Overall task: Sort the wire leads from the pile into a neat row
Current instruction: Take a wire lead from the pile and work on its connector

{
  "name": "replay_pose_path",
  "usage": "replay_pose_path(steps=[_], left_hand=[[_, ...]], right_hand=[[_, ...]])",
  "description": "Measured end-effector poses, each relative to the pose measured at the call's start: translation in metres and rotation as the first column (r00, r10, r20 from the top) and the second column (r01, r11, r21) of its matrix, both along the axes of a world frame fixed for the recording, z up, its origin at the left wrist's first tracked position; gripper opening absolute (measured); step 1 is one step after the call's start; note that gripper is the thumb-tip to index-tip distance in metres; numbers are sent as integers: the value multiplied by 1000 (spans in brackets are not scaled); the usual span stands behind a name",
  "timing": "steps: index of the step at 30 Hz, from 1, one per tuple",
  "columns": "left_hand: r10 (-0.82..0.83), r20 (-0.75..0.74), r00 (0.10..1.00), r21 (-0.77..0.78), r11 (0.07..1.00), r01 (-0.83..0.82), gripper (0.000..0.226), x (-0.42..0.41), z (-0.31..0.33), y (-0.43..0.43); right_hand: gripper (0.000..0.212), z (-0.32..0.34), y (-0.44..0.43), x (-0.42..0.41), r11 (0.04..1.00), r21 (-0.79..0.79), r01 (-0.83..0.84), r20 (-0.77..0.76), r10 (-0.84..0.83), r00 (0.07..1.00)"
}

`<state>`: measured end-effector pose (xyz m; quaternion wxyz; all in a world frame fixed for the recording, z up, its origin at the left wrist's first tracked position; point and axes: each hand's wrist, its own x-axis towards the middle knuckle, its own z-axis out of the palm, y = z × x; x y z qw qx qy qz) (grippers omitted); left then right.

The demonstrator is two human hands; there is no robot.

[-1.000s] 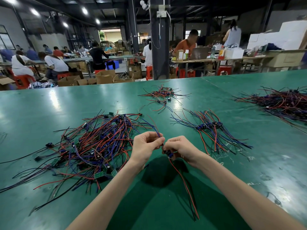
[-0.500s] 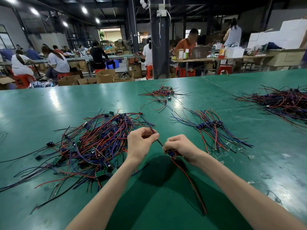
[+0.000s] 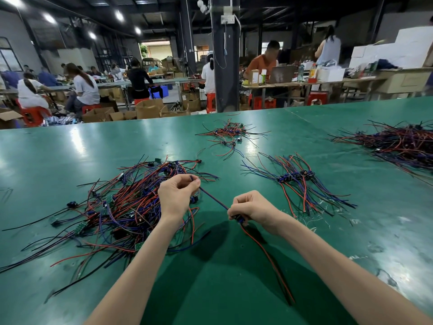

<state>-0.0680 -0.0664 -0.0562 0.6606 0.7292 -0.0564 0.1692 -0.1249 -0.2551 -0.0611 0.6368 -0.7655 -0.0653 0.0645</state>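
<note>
A tangled pile of red, blue and black wire leads (image 3: 121, 207) lies on the green table (image 3: 58, 156) at the left. To the right, a short neat row of leads (image 3: 296, 181) lies with the blue connectors lined up. My left hand (image 3: 177, 195) pinches the blue end of one wire lead (image 3: 213, 199) over the pile's right edge. My right hand (image 3: 251, 207) grips the same lead at its blue connector, and the lead's red and black tails hang toward me. The blue wire is stretched straight between both hands.
A small loose bunch of leads (image 3: 230, 134) lies further back at the middle. A large dark heap of leads (image 3: 398, 144) sits at the far right. Beyond the table's far edge are a black pillar (image 3: 225, 66), cardboard boxes and seated people at other benches.
My hands have drawn apart: the left hand moved up and left along the blue wire, pulling it straight. The right hand kept its hold on the connector.
</note>
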Motion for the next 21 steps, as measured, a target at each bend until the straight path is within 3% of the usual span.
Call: replay_pose_path(steps=[14,18,21], left_hand=[[18,29,999,52,998,-20,16,1,-4,2],[-23,-52,998,-130,991,16,13,1,0,0],[-228,-200,953,-365,920,144,30,-7,5,-9]], right_hand=[[38,3,-3,-2,996,-1,-89,-26,88,996],[35,1,-2,-2,997,29,-70,8,70,998],[34,-1,-2,0,996,71,-47,52,44,998]])
